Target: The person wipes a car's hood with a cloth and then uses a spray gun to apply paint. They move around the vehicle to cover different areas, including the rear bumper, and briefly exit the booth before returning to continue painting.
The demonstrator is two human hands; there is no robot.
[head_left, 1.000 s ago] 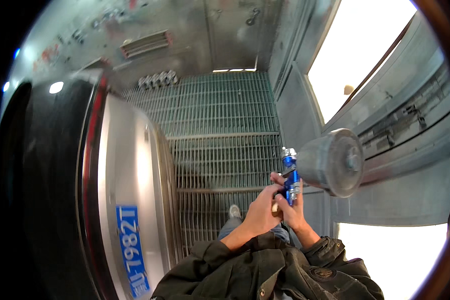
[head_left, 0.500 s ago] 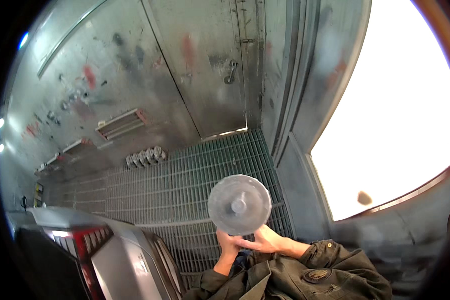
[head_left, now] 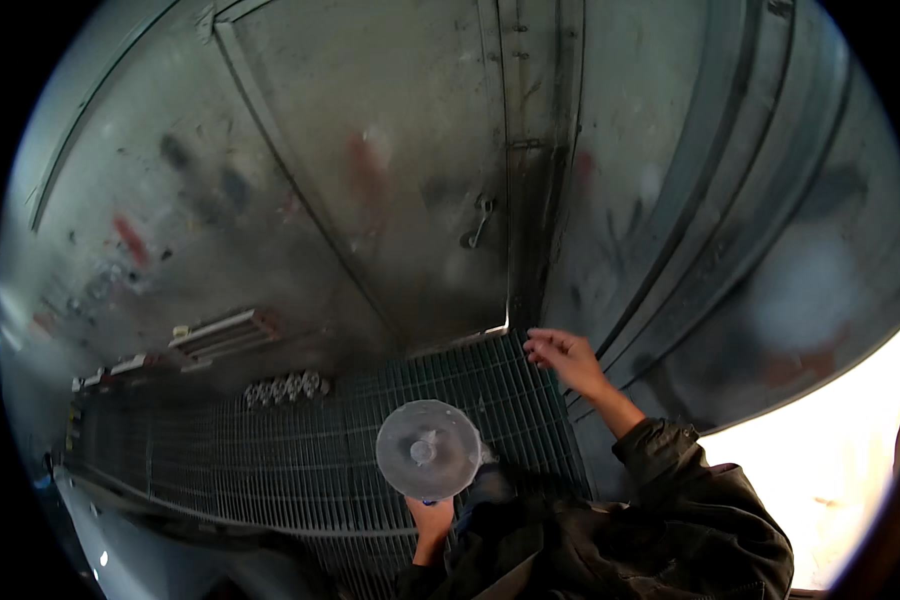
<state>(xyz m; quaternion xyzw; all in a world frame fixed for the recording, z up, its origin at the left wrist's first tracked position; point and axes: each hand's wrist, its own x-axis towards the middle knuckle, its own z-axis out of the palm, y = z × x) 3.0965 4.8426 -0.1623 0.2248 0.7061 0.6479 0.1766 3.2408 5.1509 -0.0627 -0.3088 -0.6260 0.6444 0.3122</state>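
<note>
A round translucent cup (head_left: 438, 432) with a raised knob in the middle of its lid, like a spray gun's paint cup, is seen from above. Beneath its near edge my left hand (head_left: 431, 522) grips it from below; most of the fingers are hidden, as is whatever lies under the cup. A bit of blue shows at its lower rim. My right hand (head_left: 567, 362) is off the cup, reached forward and to the right, with fingers loosely bent and apart and nothing in them. It appears in front of the grey wall (head_left: 630, 270).
A metal door with a lever handle (head_left: 481, 222) stands ahead. Slatted grating (head_left: 300, 450) covers the floor. Along the left wall are a grey ribbed object (head_left: 287, 389) and a framed vent (head_left: 225, 337). A car body (head_left: 135, 535) is at lower left, a bright opening (head_left: 820, 480) at lower right.
My right hand has left the cup and moved forward and right. The cup, in my left hand, sits lower and further left in view. The view has shifted and darkened.
</note>
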